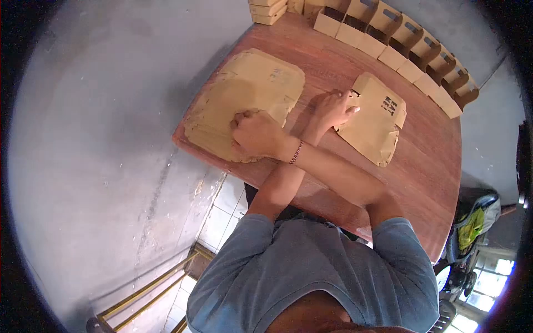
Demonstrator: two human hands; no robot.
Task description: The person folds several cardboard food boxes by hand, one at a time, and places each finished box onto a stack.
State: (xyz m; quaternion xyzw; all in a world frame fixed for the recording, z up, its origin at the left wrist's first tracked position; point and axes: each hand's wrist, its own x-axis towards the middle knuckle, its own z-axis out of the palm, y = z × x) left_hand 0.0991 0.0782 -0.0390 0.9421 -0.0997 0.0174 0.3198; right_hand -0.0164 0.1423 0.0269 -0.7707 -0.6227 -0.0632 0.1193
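Several boxes [393, 57] beyond flat cardboard [369, 125], crossed forearms [338, 171] over table [425, 166]

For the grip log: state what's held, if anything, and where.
Cannot tell: left hand touches the left edge of the right cardboard; right hand lies on the left cardboard.

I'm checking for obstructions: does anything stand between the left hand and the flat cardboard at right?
Nothing visible: the left hand touches the flat cardboard. The right forearm crosses over only the left forearm.

Seemingly free tabletop [426, 123] between right carton [373, 117] and boxes [411, 71]
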